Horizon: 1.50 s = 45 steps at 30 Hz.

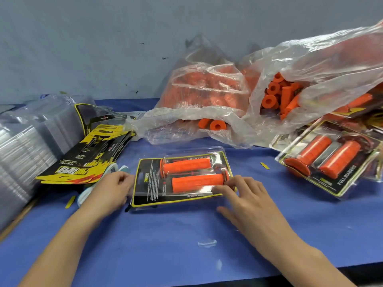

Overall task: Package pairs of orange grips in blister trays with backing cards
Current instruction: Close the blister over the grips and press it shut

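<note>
Closing step, by the look of it: left hand (116, 183) pinches the left edge of the blister pack (182, 179) mid-table, two orange grips (192, 172) seated, right hand (244, 193) fingers flat along its right edge; next, likely snap shut and stack it.

A blue cloth (186, 235) is being seen spread over the work surface, with a grey wall (103, 38) rising behind it. Small yellow scraps (264, 165) are lying scattered on the cloth, and a clear sliver of plastic (207, 243) is resting near the front edge.
</note>
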Each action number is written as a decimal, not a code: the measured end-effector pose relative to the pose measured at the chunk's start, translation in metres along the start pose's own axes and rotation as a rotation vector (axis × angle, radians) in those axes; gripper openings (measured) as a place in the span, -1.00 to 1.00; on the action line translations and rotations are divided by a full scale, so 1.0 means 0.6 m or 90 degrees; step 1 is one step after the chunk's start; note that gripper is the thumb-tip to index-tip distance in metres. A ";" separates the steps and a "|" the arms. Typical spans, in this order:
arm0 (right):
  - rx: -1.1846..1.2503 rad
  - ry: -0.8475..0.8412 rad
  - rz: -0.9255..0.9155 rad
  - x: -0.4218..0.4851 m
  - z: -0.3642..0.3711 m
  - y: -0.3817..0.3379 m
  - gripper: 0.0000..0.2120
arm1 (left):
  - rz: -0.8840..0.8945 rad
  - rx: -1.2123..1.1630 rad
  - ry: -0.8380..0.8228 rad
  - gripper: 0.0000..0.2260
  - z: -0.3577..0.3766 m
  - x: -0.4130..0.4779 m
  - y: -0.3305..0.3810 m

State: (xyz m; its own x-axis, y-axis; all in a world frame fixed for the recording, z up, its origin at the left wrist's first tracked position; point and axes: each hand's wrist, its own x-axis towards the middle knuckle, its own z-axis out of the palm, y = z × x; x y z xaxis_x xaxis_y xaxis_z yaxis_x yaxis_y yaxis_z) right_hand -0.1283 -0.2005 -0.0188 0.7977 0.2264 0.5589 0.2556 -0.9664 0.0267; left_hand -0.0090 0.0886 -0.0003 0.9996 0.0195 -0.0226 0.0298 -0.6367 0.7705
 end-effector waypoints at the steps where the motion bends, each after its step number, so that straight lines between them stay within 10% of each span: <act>1: -0.017 0.007 -0.009 0.002 0.003 0.003 -0.53 | -0.014 -0.028 -0.008 -0.73 -0.001 -0.001 -0.001; 9: -0.050 0.009 -0.075 0.008 -0.002 0.020 -0.51 | -0.031 -0.138 0.101 -0.75 -0.016 -0.005 0.020; 12: -0.046 0.008 -0.091 0.007 0.000 0.023 -0.54 | 0.197 0.133 0.277 -0.78 -0.004 -0.028 0.038; 19: 0.018 0.008 -0.070 0.006 0.000 0.030 -0.53 | 0.626 0.419 0.068 -0.79 0.097 -0.089 0.084; 45: 0.000 0.065 0.016 -0.002 -0.023 0.093 -0.86 | 0.699 0.362 0.209 -0.83 0.064 -0.075 0.049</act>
State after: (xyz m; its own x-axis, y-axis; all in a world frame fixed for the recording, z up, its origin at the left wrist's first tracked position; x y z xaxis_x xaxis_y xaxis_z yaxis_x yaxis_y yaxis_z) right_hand -0.1227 -0.2563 -0.0065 0.7444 0.1882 0.6407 0.2360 -0.9717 0.0112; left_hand -0.0531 0.0397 -0.0009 0.4552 -0.5863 0.6701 -0.7296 -0.6770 -0.0968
